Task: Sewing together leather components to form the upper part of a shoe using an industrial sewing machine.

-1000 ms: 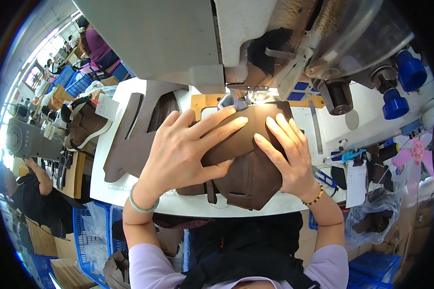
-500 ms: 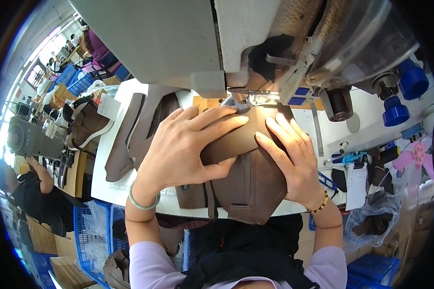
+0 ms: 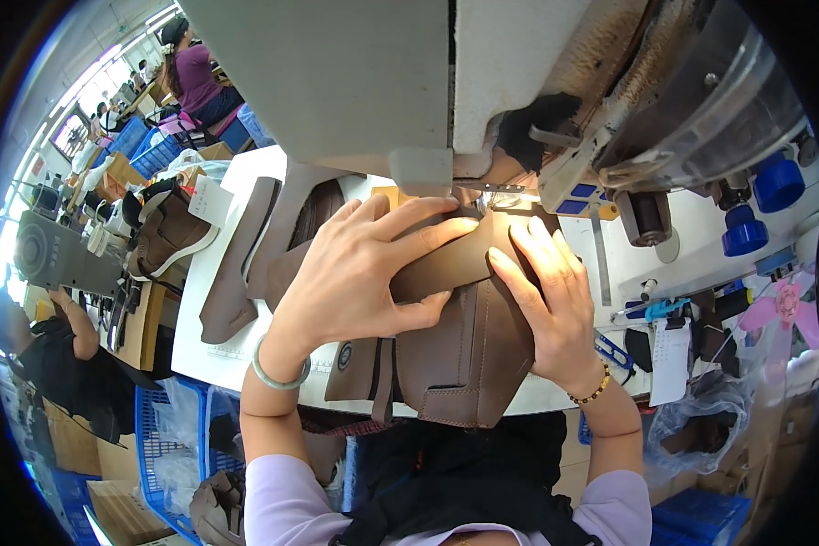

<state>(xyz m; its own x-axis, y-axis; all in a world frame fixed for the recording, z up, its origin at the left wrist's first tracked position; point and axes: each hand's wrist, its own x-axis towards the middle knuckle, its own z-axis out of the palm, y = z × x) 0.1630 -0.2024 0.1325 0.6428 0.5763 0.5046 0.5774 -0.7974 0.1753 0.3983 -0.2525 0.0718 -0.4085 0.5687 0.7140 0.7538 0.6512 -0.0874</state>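
A brown leather shoe upper (image 3: 455,350) with stitched seams lies under the sewing machine head (image 3: 337,82), its near end reaching over the table's front edge. My left hand (image 3: 355,264) rests over a smooth brown leather panel (image 3: 450,264) of that upper. Its fingers stretch toward the lit needle area (image 3: 505,198), and the thumb is spread apart along the panel's near edge. On the right side of the upper, my right hand (image 3: 555,305) lies flat with fingers extended, their tips close to the needle area. The needle itself is hidden from sight.
More brown leather pieces (image 3: 237,282) lie at the left on the white table (image 3: 196,305). A brown shoe (image 3: 175,232) stands on the neighbouring bench. Blue spools (image 3: 744,229), a pink fan (image 3: 785,305) and scissors (image 3: 614,350) are at the right. Blue baskets (image 3: 150,446) stand below left.
The view has shifted a little, so the machine head appears farther right. Both hands keep nearly the same pose on the leather, which seems slightly turned.
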